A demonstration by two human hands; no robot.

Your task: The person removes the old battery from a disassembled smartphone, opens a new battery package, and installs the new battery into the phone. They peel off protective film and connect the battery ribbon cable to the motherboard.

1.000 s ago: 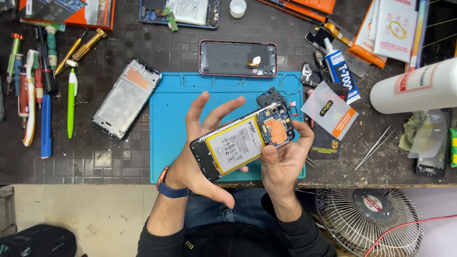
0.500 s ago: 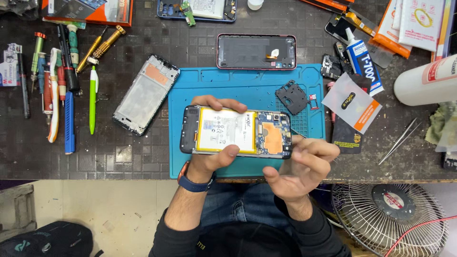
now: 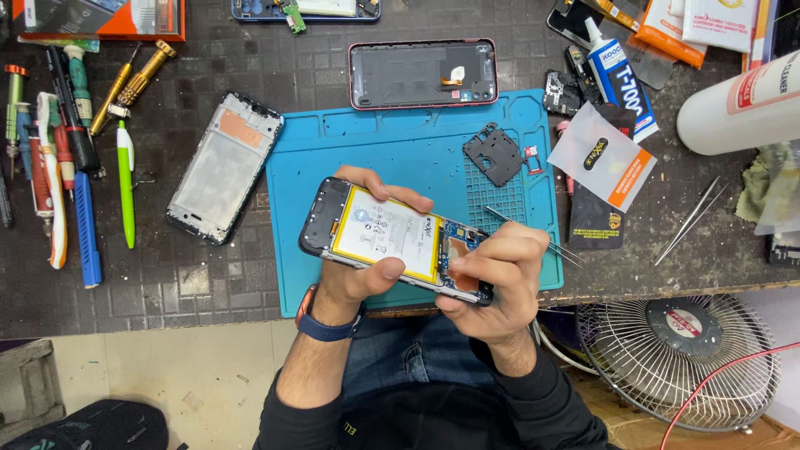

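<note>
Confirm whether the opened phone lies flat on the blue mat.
No, both hands, left hand and right hand, hold the phone up above the mat.

Blue mat (image 3: 392, 150) matt, rubbery, at tabletop's near edge. Opened phone (image 3: 392, 237): glossy battery film, dark plastic cover. Steel tweezers (image 3: 692, 218) gleam toward right edge. Tabletop (image 3: 208, 71) rough, dark.

Your left hand (image 3: 358, 279) and right hand (image 3: 492, 279) are bare, with no gloves or rings visible. A dark blue band (image 3: 327, 327) encircles your left wrist. Black long sleeves (image 3: 533, 400) cover both arms; the left sleeve is pushed up, leaving the forearm uncovered. Blue denim trousers (image 3: 400, 367) show between the arms.
</note>
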